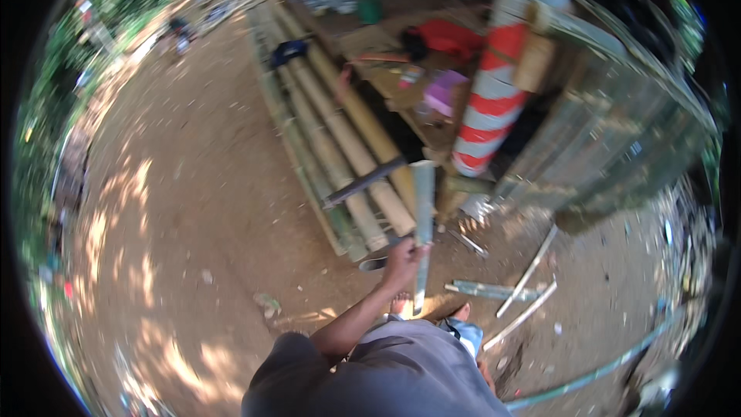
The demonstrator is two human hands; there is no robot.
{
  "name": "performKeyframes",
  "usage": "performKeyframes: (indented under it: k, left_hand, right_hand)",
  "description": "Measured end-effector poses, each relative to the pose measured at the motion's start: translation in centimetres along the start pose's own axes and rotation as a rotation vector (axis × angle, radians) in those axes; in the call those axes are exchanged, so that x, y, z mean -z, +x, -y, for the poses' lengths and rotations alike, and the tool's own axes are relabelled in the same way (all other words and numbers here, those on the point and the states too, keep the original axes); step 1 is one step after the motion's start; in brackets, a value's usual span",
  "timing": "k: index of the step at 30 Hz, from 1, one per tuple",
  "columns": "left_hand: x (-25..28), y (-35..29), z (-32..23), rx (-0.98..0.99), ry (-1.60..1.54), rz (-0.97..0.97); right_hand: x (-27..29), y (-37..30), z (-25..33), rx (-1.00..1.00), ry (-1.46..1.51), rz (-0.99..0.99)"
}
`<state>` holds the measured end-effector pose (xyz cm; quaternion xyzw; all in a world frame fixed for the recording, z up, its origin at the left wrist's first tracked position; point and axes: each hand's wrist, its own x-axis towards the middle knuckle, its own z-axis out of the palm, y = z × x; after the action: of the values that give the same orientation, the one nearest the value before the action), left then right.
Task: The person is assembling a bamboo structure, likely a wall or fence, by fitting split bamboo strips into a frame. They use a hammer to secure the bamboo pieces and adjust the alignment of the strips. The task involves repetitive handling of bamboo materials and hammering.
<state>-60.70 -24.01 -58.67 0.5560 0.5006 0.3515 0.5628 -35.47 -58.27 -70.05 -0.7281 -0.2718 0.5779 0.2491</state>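
My left hand point(402, 264) is closed around a flat, pale green split-bamboo slat point(423, 201), which stands lengthwise in front of my body. The slat's far end reaches beside the ends of a bench of long bamboo poles point(351, 139). A dark flat bar point(364, 183) lies across those poles. Beside my left hand, low by the pole ends, is a small grey object point(373, 264), too blurred to name. Only a bit of skin at my right side, likely my right hand point(486, 377), shows past my shirt; its fingers are hidden.
A red-and-white striped post point(494, 93) rises at the far right of the bench, next to a weathered corrugated sheet point(610, 139). Bamboo pieces point(494, 290) and thin sticks point(529, 313) lie on the dirt at right. A long green bamboo strip point(594, 374) curves along the lower right.
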Motion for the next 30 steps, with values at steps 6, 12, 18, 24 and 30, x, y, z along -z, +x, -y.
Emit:
performKeyframes:
  k: [6, 12, 18, 24, 30]
  left_hand:
    - [0.9, -1.0, -3.0, 0.006, 0.255, -0.075]
    - [3.0, -4.8, -2.0, -0.034, 0.115, -0.298]
    - [5.1, -7.7, 0.0, 0.104, 0.083, -0.385]
    - [5.0, -7.9, 1.1, 0.014, 0.007, -0.465]
    - [6.8, -7.2, -2.6, 0.009, -0.212, -0.441]
  right_hand:
    - [0.4, 8.1, 7.6, -0.019, -0.342, 0.114]
    - [0.8, 10.7, 10.9, 0.026, -0.527, 0.211]
    - [0.5, 11.6, 12.0, 0.044, -0.645, 0.261]
    - [0.8, 10.4, 10.4, 0.031, -0.695, 0.265]
    - [4.7, 3.8, 5.4, 0.049, -0.785, 0.330]
